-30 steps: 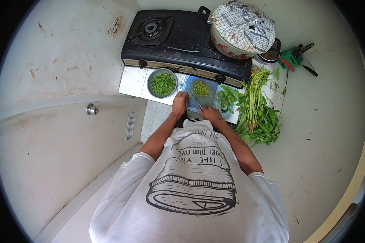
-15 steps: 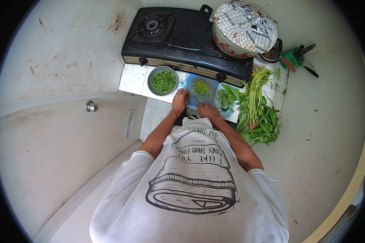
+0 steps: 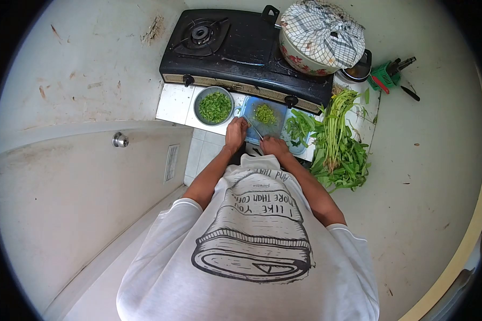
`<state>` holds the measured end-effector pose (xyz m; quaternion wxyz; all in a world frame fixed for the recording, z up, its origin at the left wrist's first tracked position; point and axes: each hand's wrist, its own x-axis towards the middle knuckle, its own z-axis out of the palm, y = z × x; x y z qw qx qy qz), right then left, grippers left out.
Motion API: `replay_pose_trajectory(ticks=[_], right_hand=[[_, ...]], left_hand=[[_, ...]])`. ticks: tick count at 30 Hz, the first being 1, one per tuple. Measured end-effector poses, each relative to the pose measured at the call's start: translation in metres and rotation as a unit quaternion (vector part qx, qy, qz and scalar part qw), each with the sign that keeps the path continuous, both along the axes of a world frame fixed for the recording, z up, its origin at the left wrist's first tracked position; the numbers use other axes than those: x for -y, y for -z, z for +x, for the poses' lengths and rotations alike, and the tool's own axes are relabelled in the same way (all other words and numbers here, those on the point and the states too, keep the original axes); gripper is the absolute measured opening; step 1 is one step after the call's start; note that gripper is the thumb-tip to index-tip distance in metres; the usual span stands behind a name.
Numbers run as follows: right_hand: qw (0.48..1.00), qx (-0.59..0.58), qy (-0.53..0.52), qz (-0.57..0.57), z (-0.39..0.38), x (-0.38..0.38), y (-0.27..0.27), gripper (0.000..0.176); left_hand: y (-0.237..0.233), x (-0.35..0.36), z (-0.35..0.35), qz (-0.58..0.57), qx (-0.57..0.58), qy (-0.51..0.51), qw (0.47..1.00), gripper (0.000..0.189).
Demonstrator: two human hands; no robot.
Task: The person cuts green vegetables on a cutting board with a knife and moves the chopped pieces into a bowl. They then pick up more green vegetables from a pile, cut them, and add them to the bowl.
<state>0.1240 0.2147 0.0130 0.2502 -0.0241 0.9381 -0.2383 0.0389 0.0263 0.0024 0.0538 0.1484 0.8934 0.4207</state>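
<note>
My right hand (image 3: 273, 145) is closed round the handle of a knife (image 3: 257, 132), whose blade slants up and left over a blue cutting board (image 3: 276, 131). At the board's left edge, near the blade's tip, my left hand (image 3: 235, 131) has its fingers pressed together; whatever they hold is too small to make out. A small pile of chopped greens (image 3: 264, 114) lies on the board beyond the blade. Left of the board stands a grey bowl (image 3: 197, 113) filled with finely cut greens (image 3: 215, 108). Loose leaves (image 3: 301, 125) rest at the board's right side.
A large bunch of leafy stems (image 3: 338, 128) lies at the right. Behind the board is a black two-burner stove (image 3: 241, 45), bearing a cloth-wrapped flowered pot (image 3: 305, 60). A green basket (image 3: 384, 75) with utensils stands at the far right. A wall closes off the left.
Both hands and the knife hold nearly the same place. The whole view has shifted very slightly; the chopped pile looks about the same.
</note>
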Motion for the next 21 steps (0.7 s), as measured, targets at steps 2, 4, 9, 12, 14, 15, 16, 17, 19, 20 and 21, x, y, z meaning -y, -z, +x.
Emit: replay_pose_trajectory(ticks=[2,4,9,12,14,15,16,17,19,20,21], right_hand=[[1.000,-0.008,0.004,-0.001,-0.004,0.002,-0.001,0.046],[1.000,0.002,0.025,0.003,-0.004,0.000,-0.002,0.046],[1.000,-0.006,0.027,-0.012,0.007,-0.004,-0.005,0.046],[1.000,-0.008,0.015,-0.017,0.007,-0.003,-0.008,0.047],[1.000,-0.007,0.013,-0.020,0.005,0.000,-0.009,0.047],[1.000,-0.004,0.014,-0.019,0.006,0.001,-0.009,0.048],[1.000,-0.002,0.015,-0.018,0.005,0.001,-0.009,0.048],[1.000,-0.008,0.017,-0.013,0.005,0.002,-0.008,0.047],[1.000,-0.020,0.020,-0.005,0.007,0.005,-0.006,0.043],[1.000,-0.014,0.019,-0.006,0.007,0.005,-0.005,0.044],[1.000,-0.008,0.017,-0.006,0.005,0.005,-0.008,0.044]], left_hand=[[-0.001,0.002,-0.001,0.010,0.000,0.010,1.000,0.006],[0.001,0.002,-0.001,0.020,0.004,0.020,1.000,0.006],[-0.002,-0.002,-0.003,0.019,-0.001,0.039,0.999,0.006],[-0.007,-0.001,-0.004,0.017,0.014,0.047,0.999,0.007],[-0.008,-0.001,-0.005,0.011,0.015,0.050,0.999,0.009],[-0.005,-0.001,-0.005,0.008,0.017,0.051,0.999,0.009],[-0.003,-0.001,-0.006,0.004,0.005,0.061,0.998,0.009],[-0.001,0.001,-0.007,-0.001,-0.006,0.071,0.997,0.009],[-0.002,0.002,-0.007,-0.005,-0.020,0.086,0.996,0.007],[-0.003,0.003,-0.007,-0.006,-0.024,0.091,0.996,0.006],[-0.003,0.004,-0.007,-0.006,-0.028,0.096,0.995,0.005]])
